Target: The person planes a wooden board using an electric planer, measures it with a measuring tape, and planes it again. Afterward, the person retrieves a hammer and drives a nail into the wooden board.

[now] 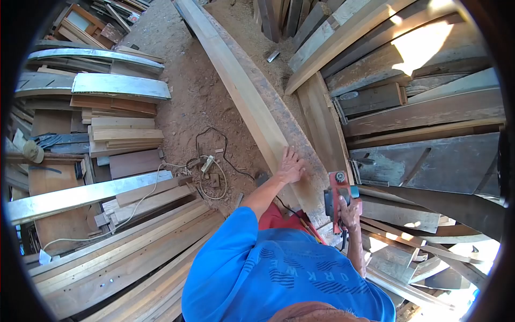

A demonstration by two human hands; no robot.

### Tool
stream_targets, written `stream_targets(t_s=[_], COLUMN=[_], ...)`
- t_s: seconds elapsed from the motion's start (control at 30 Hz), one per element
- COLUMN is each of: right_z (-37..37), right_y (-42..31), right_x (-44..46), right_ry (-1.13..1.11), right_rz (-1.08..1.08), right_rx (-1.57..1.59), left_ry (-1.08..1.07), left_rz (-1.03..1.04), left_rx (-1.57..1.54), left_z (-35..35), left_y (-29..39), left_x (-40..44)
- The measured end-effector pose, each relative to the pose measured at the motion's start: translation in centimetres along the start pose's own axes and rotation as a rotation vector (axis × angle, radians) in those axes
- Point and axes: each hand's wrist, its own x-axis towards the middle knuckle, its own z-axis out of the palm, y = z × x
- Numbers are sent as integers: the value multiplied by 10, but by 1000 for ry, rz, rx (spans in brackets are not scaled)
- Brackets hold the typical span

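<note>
Head cam has the pale board (241, 86) running out toward 11 o'clock right under the left hand (291, 165), fingers loosely spread flat on it and nearer than the right hand (350, 212), curled around the red power tool (338, 187) at 4 o'clock.

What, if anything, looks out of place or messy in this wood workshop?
What looks like a white power strip lies on the brown dirt floor, left of the long pale wooden plank. Thin black and cream cords loop loosely beside it. Electrical gear in dirt seems odd; I see no clear spill.
</note>
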Motion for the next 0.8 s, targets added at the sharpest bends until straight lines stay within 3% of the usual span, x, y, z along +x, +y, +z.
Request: stream_targets(t_s=[0.13,0.2,0.27,0.37,0.47,0.57,0.7,0.73,0.8], right_z=[-4,-3,1,6,-3,-1,2,0,-1], right_y=[-12,-2,6,38,28,39,39,26,30], right_x=[-24,-22,-16,-5,-4,3,1,-2,-2], right_ry=[-87,-126,-144,-146,-220,-183,-118,-192,-154], right_rz=[130,122,118,56,167,47,52,180,35], right_rx=[-69,-121,-155,-169,-245,-344,-408,-359,-389], left_ry=[105,323,258,371,439,513,390,415,445], left_rz=[-245,-650,-1204,-1022,-1180,-1203,-1127,-1066,-898], left_rx=[14,-14,-442,-1450,-1420,-1254,-1499,-1605,-1851], left_z=[-30,-11,14,105,66,90,14,16,-5], left_y=[6,4,10,3,31,26,36,36,40], left_x=[-55,-84,-102,-115,-102,-103,-140,-154,-164])
